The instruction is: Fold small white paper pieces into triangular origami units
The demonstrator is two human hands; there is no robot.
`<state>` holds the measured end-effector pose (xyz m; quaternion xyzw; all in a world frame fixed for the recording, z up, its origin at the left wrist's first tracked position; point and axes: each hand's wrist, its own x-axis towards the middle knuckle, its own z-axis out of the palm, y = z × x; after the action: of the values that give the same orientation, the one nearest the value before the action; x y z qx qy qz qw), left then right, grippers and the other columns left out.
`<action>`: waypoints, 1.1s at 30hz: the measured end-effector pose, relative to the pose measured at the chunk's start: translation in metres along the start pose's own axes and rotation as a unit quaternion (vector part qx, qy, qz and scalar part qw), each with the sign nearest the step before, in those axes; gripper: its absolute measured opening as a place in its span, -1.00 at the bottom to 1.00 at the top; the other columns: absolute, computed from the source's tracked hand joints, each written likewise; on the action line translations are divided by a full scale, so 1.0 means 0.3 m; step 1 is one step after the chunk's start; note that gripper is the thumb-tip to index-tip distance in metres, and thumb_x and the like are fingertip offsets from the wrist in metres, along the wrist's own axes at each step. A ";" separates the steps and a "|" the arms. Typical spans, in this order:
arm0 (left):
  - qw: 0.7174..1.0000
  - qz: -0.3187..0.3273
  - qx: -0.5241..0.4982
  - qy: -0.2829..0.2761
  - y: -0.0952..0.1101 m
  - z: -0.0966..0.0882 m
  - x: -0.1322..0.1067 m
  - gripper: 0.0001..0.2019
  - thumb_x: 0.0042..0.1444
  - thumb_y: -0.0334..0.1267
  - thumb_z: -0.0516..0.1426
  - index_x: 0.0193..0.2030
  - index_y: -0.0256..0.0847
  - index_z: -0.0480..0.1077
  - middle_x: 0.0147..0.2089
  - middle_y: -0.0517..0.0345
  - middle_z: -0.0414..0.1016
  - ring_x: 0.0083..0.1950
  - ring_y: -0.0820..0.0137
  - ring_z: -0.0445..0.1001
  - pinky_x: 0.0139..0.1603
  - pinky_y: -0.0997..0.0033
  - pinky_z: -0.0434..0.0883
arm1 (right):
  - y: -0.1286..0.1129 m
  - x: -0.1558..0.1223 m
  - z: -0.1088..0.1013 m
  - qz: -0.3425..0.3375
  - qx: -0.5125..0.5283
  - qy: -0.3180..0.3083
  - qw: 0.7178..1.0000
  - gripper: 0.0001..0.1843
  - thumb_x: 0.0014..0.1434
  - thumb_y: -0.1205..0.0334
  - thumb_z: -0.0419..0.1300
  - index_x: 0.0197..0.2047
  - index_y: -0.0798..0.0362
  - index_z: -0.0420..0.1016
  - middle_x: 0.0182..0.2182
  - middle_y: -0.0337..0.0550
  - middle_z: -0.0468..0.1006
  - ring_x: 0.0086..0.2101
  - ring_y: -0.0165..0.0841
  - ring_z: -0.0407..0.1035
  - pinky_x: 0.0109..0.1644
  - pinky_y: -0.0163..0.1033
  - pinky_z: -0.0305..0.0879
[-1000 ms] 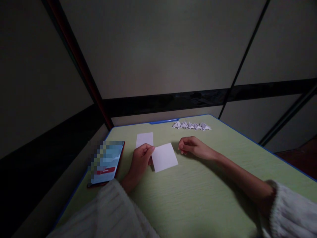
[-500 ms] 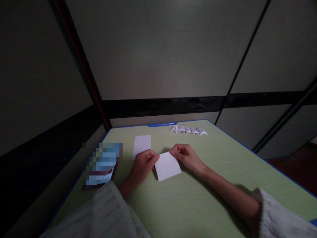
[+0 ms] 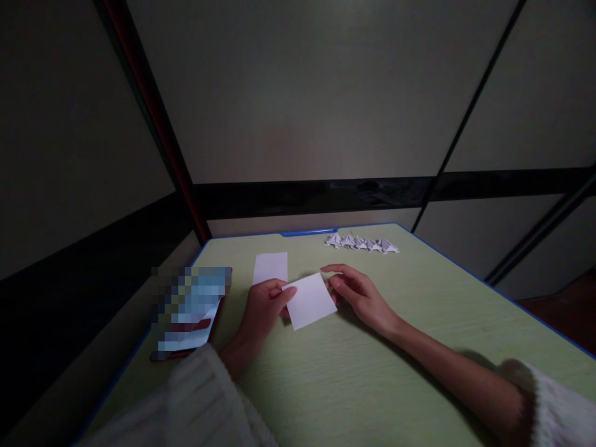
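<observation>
A small white paper square (image 3: 310,300) is lifted a little off the green table (image 3: 372,379). My left hand (image 3: 263,310) pinches its left corner between thumb and fingers. At the sheet's right edge is my right hand (image 3: 356,293), fingers curled loosely against and behind the paper. Both wrists come out of white knitted sleeves.
A second white paper sheet (image 3: 270,267) lies flat just beyond my left hand. A row of several folded white paper pieces (image 3: 362,243) sits by the table's far edge. A phone (image 3: 190,313) with a lit screen lies at the left edge. Dark walls surround the table.
My right hand moved left from the bare table to the sheet's right edge. The sheet has tilted up off the table while my left hand kept its pinch.
</observation>
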<state>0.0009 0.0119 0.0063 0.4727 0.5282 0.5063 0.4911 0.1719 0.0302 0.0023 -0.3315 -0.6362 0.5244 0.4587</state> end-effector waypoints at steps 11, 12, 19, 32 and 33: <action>0.999 0.010 -0.007 0.030 0.014 -0.002 -0.011 -0.88 -0.29 -0.30 0.15 -0.64 -0.31 0.32 -0.73 0.32 0.32 -0.68 0.55 0.30 -0.68 0.62 0.22 | 0.010 0.009 -0.029 -0.004 -0.002 -0.052 0.999 -0.89 -0.24 0.32 0.26 -0.51 0.08 0.50 -0.40 -0.17 0.47 -0.40 -0.46 0.32 -0.30 -0.30 0.25; 0.999 0.017 0.000 0.033 0.016 0.000 -0.012 -0.89 -0.29 -0.31 0.15 -0.65 -0.31 0.32 -0.75 0.33 0.31 -0.69 0.56 0.28 -0.69 0.63 0.21 | 0.008 0.009 -0.028 -0.013 -0.001 -0.055 0.998 -0.90 -0.25 0.33 0.26 -0.52 0.08 0.50 -0.36 -0.16 0.46 -0.37 -0.45 0.32 -0.28 -0.30 0.25; 0.998 0.050 0.030 0.021 0.018 0.013 -0.015 -0.92 -0.29 -0.35 0.13 -0.66 -0.30 0.32 -0.78 0.33 0.31 -0.72 0.55 0.29 -0.72 0.62 0.22 | 0.001 0.005 -0.009 -0.010 0.020 -0.020 1.000 -0.92 -0.21 0.33 0.24 -0.61 0.12 0.41 -0.36 -0.21 0.40 -0.38 -0.52 0.29 -0.28 -0.35 0.20; 0.999 0.048 0.008 -0.019 0.010 0.031 -0.028 -0.94 -0.19 -0.37 0.08 -0.56 -0.34 0.33 -0.69 0.20 0.42 -0.69 0.48 0.39 -0.69 0.60 0.32 | -0.002 -0.005 0.022 0.026 -0.050 0.054 0.997 -0.74 -0.16 0.14 0.20 -0.61 0.12 0.21 -0.75 -0.35 0.27 -0.70 -0.58 0.11 -0.62 -0.43 0.02; 0.999 0.048 0.001 -0.020 0.010 0.030 -0.028 -0.90 -0.18 -0.33 0.08 -0.54 -0.34 0.34 -0.64 0.17 0.45 -0.68 0.48 0.40 -0.68 0.59 0.33 | -0.003 -0.006 0.023 0.022 -0.060 0.060 0.996 -0.74 -0.15 0.14 0.19 -0.61 0.12 0.21 -0.74 -0.35 0.27 -0.69 -0.57 0.11 -0.62 -0.43 0.01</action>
<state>0.0106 0.0044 0.0096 0.5078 0.4955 0.5191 0.4767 0.1662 0.0259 0.0025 -0.4033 -0.6303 0.4747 0.4634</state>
